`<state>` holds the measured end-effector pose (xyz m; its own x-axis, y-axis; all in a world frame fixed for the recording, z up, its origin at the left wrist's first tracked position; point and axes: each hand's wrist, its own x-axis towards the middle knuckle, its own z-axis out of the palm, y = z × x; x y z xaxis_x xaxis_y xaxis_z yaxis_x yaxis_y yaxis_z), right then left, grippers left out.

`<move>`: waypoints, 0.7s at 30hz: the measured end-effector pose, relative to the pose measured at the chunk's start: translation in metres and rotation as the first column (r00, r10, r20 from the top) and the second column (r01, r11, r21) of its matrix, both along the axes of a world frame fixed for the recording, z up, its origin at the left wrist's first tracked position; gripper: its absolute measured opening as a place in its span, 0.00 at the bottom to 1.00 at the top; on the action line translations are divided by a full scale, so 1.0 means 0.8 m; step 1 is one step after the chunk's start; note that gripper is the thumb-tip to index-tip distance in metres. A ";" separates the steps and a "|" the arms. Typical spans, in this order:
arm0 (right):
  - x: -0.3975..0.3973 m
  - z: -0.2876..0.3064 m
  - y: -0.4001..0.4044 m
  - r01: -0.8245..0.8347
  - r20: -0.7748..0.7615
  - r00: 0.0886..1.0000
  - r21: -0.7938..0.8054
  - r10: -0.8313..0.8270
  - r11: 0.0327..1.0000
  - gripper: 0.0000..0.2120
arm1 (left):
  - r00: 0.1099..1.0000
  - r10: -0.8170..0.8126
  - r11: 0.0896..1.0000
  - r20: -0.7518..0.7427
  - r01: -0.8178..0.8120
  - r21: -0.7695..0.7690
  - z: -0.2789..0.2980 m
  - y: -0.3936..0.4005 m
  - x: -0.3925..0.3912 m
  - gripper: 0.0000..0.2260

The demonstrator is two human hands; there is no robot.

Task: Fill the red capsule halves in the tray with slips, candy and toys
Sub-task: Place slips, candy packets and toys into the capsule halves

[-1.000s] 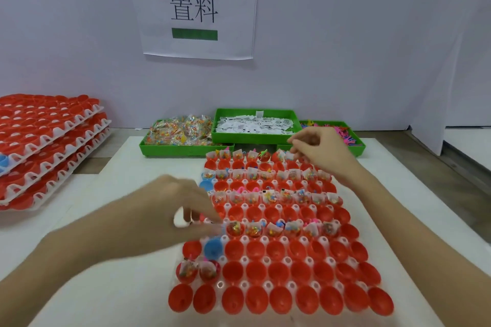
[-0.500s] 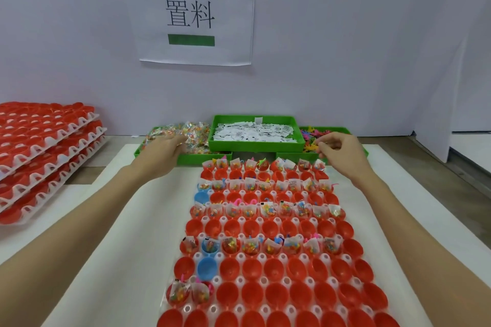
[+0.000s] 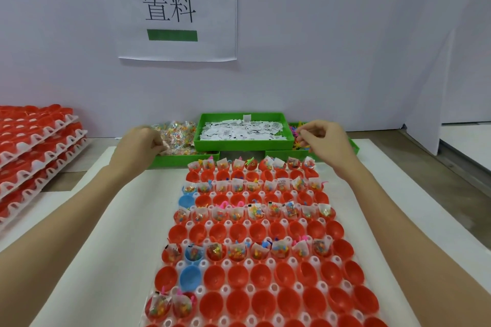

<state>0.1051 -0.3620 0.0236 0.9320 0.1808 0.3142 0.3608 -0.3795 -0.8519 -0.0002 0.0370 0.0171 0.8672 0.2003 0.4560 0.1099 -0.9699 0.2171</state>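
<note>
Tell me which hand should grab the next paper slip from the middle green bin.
Probably the right hand: its fingers hover beside the slip bin's right edge, over the toy bin. The left hand is busy at the candy packets.

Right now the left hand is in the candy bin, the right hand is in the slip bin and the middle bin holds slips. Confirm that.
Not quite. The head view shows the right hand at the toy bin, not the slip bin. The left hand is in the candy bin, and the middle bin does hold slips.
</note>
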 end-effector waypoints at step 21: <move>-0.016 0.007 0.005 -0.043 -0.013 0.999 -0.053 0.042 0.998 0.09 | 0.923 0.042 0.979 0.382 0.039 -0.201 -0.012 -0.057 -0.023 0.03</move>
<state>0.0921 -0.3581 0.0289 0.9269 0.2362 0.2917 0.3672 -0.4086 -0.8356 -0.0188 -0.0084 0.0072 0.6337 0.3237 0.7026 -0.0190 -0.9015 0.4324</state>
